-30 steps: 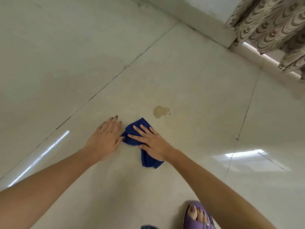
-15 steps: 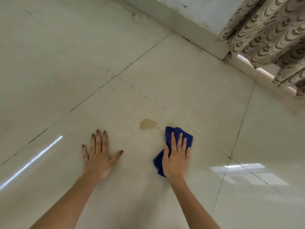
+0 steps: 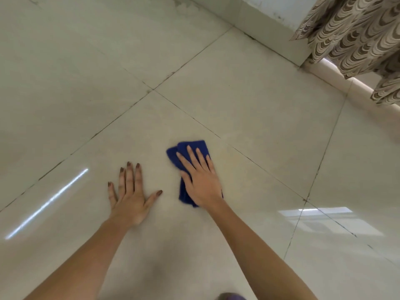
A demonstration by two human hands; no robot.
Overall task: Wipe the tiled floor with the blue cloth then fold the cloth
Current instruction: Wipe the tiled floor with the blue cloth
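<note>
While the fingers [image 3: 195, 158] of the right hand [image 3: 201, 180] lie nearly together and flat, pressing down rather than clamping, the blue cloth [image 3: 190, 148] sits pinned beneath the palm on the tiled floor [image 3: 249, 100], its far edge and left corner showing past the fingertips and a dark strip trailing out by the wrist. Just to its left, apart from the cloth, the left hand [image 3: 129, 198] is planted palm-down with fingers slightly fanned and thumb spread wide, holding nothing and seemingly bracing the person's weight. Both bare forearms reach in from the bottom of the frame. Grout lines cross just beyond the hands, and window light glares off the glossy tile on either side. A patterned curtain [image 3: 355, 42] hangs at the upper right, above a pale skirting. The cloth appears soft, thin and light, already doubled over, so it will likely slide easily under flat pressure and bunch if pushed from one edge. For folding, the exposed far corners look the easiest places to pinch. Wiping seems under way, with folding not yet begun
</note>
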